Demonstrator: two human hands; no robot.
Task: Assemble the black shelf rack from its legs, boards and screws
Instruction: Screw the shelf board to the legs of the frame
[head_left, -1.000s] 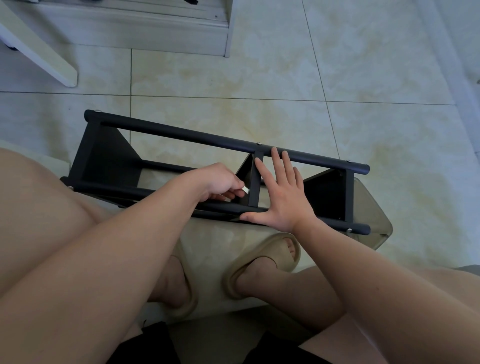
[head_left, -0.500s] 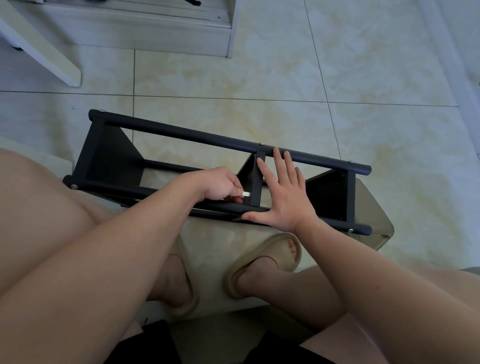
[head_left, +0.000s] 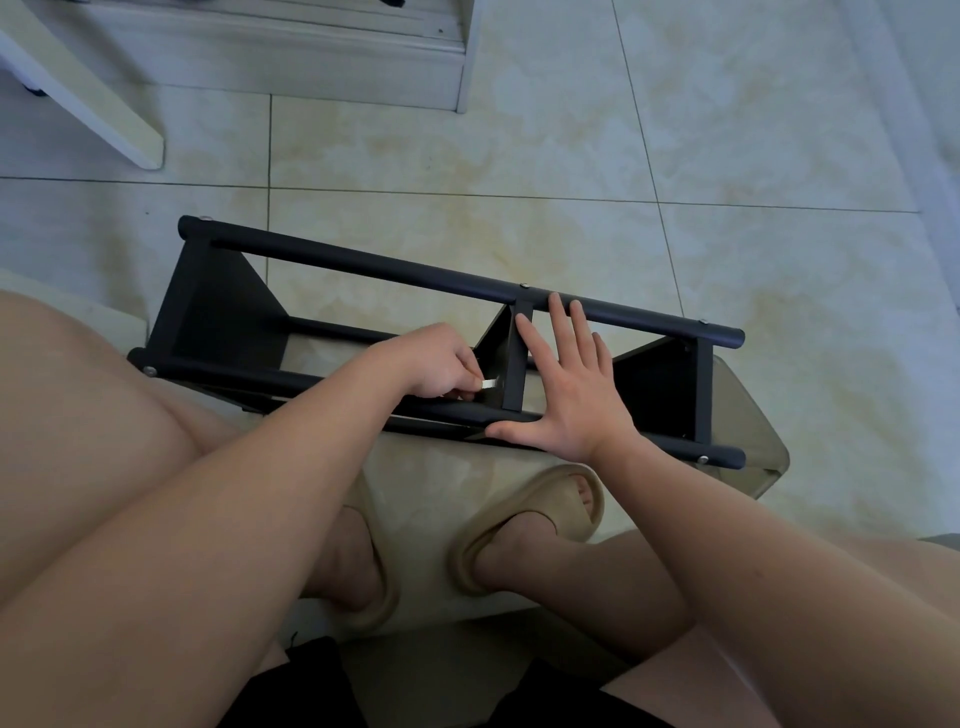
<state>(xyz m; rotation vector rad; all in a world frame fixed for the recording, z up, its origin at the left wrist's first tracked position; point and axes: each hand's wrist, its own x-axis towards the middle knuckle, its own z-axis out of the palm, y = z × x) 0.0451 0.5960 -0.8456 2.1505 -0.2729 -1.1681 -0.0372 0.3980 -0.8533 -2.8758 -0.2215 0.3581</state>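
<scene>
The black shelf rack (head_left: 363, 260) lies on its side on the tiled floor in front of my feet, its round legs running left to right with three boards between them. My left hand (head_left: 441, 361) has its fingers curled round a small silver tool (head_left: 489, 384), whose tip sits by the middle board (head_left: 511, 358) near the front leg. Spread flat with straight fingers, my right hand (head_left: 566, 384) presses on the rack just right of the middle board, thumb along the front leg. Silver screw heads show at the leg ends.
My two feet in beige slippers (head_left: 524, 514) stand just behind the rack on a pale plastic sheet (head_left: 748, 415). A white furniture base (head_left: 311, 57) and a white slanted leg (head_left: 88, 98) stand at the far left of the floor.
My left hand has shifted slightly right, bringing the silver tool's tip into sight against the middle board. My right hand stays pressed flat in the same place.
</scene>
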